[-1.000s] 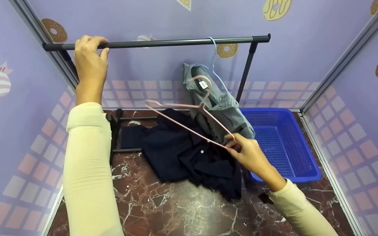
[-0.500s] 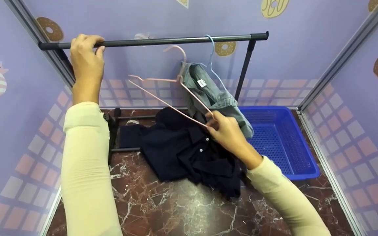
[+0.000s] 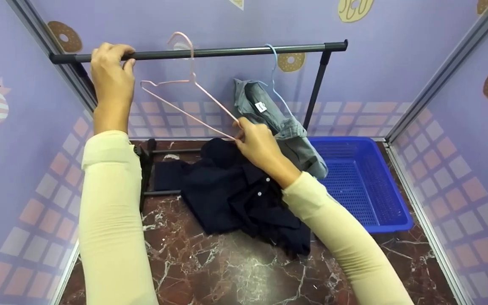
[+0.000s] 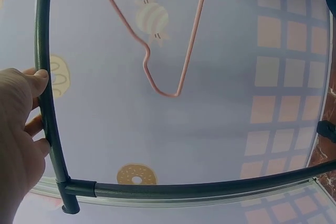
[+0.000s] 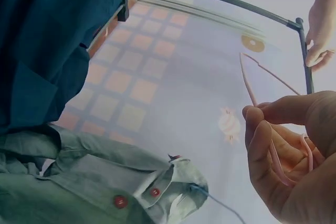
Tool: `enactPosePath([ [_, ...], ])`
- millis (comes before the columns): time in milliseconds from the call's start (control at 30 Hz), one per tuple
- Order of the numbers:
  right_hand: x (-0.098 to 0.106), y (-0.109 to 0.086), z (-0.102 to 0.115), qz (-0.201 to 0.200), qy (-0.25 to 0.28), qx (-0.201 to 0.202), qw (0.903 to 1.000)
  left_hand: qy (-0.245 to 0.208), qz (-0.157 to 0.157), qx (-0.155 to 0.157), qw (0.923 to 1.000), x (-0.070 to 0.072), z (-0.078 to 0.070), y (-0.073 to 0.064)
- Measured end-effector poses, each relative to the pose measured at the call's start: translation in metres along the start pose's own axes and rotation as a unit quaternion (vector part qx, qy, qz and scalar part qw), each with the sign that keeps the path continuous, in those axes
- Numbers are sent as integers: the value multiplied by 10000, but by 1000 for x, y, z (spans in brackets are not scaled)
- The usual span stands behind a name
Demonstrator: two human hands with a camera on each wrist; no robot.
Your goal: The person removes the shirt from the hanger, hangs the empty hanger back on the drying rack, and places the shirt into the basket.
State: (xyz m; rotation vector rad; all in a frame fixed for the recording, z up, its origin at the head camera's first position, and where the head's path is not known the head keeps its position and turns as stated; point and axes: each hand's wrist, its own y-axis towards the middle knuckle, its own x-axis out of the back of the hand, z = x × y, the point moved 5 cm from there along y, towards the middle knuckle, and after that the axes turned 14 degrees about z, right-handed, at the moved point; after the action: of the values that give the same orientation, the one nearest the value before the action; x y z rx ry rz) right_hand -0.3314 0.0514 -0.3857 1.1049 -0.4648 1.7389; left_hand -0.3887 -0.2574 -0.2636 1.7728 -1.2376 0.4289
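My left hand (image 3: 112, 72) grips the dark metal rail (image 3: 227, 52) of a clothes rack near its left end. Between thumb and fingers, my right hand (image 3: 257, 142) holds one end of a pink hanger (image 3: 215, 100), which carries no garment. Its hook reaches above the rail, and its neck crosses in front of the bar; whether they touch I cannot tell. The left wrist view shows the hanger's far end (image 4: 178, 94) near the rack's side post. To the right, a grey-green shirt (image 3: 301, 148) with red buttons (image 5: 121, 201) hangs on a light blue hanger (image 3: 273, 80).
A navy garment (image 3: 214, 195) with white buttons lies heaped over the rack's base. At right, a blue plastic basket (image 3: 390, 186) stands on the dark marbled floor (image 3: 244, 275). Patterned lilac walls (image 3: 396, 34) enclose the space on the sides and back.
My right hand has carried the pink hanger up and to the left, raising its hook from in front of the grey-green shirt to above the rail. My left hand keeps its hold.
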Motion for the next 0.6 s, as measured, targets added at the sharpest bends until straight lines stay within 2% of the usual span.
enactPosePath([
  [300, -9, 26, 24, 321, -419, -265, 9983, -15, 24, 86, 10000, 0, 1, -1],
  [600, -28, 30, 25, 534, -504, -493, 9961, -21, 14, 121, 9999, -2, -1, 0],
])
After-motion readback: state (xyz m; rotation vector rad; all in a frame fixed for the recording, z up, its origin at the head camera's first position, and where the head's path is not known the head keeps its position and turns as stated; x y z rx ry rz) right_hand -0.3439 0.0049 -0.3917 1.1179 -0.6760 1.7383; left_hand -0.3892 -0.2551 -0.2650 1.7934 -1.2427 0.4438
